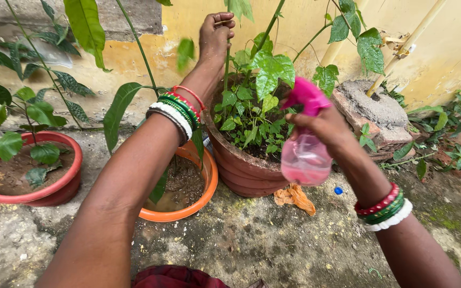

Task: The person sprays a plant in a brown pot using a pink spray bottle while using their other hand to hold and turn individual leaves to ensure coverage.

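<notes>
Two forearms are reaching out from the bottom of the view, each wearing a stack of red, green and white bangles (pixel 180 109). Nearest the lens, a fold of dark red cloth (pixel 174 277) is showing at the lower edge.

The left hand (pixel 214 37) is clenching a thin green stem (pixel 227 64) high up, holding it upright over the brown clay pot (pixel 241 168). The right hand (pixel 324 125) is gripping a pink spray bottle (pixel 305 160), which is hanging just beside the pot's right rim with its pink nozzle head (pixel 308 95) pointing toward the leaves.

Risks, as a judgement: the stem looks slender, so a hard pull from the closed hand could bend or snap it; the bottle is being held tilted, so the mist could miss the foliage and wet the yellow wall (pixel 294 32) instead; the ground looks damp and mossy, which could make footing slippery.

Counted: three pots, namely the brown one, an orange pot (pixel 185 210) and a red pot (pixel 54 194); one spray bottle; two hands; one small blue cap (pixel 338 190) lying on the ground; one crumpled orange scrap (pixel 294 197) lying at the brown pot's base.
</notes>
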